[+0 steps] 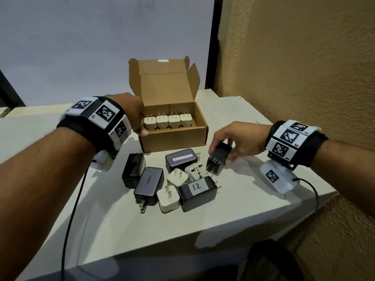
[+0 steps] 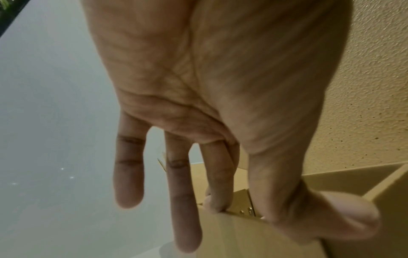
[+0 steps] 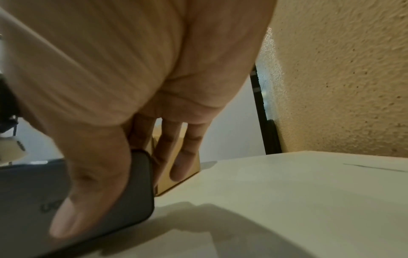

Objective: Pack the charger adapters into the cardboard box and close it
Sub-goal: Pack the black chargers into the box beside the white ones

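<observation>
An open cardboard box (image 1: 174, 138) stands on the white table, lid up, with a row of white adapters (image 1: 168, 122) inside, prongs up. My left hand (image 1: 140, 126) pinches the box's left front wall; in the left wrist view the left hand (image 2: 276, 214) has its index finger over the rim of the box (image 2: 243, 235) and its thumb outside. My right hand (image 1: 223, 153) grips a black adapter (image 1: 218, 159) just above the loose pile, right of the box's front. The right wrist view shows the thumb across this black adapter (image 3: 28, 192).
Several black, grey and white adapters (image 1: 168, 179) lie in front of the box, one labelled 12 (image 1: 196, 192). The table's (image 1: 253, 199) edge runs close on the right and front. A textured wall (image 1: 294, 67) rises at the right. A dark object (image 1: 269, 260) sits below the table.
</observation>
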Tool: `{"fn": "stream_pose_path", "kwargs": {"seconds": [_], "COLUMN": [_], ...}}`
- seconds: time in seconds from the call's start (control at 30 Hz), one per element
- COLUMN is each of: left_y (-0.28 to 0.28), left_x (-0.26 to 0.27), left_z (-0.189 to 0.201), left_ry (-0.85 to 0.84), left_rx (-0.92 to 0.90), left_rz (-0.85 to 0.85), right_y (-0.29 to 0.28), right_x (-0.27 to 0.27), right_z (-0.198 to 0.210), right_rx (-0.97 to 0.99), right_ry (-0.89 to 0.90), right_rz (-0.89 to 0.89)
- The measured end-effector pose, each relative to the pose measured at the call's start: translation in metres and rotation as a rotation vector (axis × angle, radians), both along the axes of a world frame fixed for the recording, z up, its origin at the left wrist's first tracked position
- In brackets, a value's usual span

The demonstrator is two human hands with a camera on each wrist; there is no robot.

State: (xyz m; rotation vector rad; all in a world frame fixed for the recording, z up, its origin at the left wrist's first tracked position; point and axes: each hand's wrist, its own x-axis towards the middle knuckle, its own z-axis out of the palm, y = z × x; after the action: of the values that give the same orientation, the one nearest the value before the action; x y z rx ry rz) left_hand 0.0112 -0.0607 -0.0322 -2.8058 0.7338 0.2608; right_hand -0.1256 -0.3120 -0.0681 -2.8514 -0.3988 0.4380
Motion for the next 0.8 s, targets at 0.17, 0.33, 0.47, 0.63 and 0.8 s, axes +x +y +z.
{"fn": "stream_pose_path", "kwargs": {"seconds": [0.17, 0.33, 0.47, 0.63, 0.8], "left_y": [0.003, 0.003, 0.002, 0.004, 0.005], "left_x": [0.004, 0.004, 0.004, 0.001, -0.002], "left_z": [-0.004, -0.006, -0.005, -0.004, -0.004], "left_ry": [-0.015, -0.037, -0.037, -0.035, -0.007], "left_rx": [-0.022, -0.039, -0.042, -0.055, -0.093], "left_rz": [0.015, 0.018, 0.029, 0.038, 0.027], "right_y": [-0.004, 0.017, 0.029, 0.039, 0.049], "right_x": [0.001, 0.012, 0.025, 0.037, 0.044], "right_z": [0.003, 0.010, 0.014, 0.012, 0.013], "right_rx": [0.540, 1.188, 1.347, 1.169, 1.166], "right_ry": [-0.104, -0.115, -0.018, -0.052, -0.090], "right_rz": [-0.191, -0.463, -0.545, -0.573, -0.546]}}
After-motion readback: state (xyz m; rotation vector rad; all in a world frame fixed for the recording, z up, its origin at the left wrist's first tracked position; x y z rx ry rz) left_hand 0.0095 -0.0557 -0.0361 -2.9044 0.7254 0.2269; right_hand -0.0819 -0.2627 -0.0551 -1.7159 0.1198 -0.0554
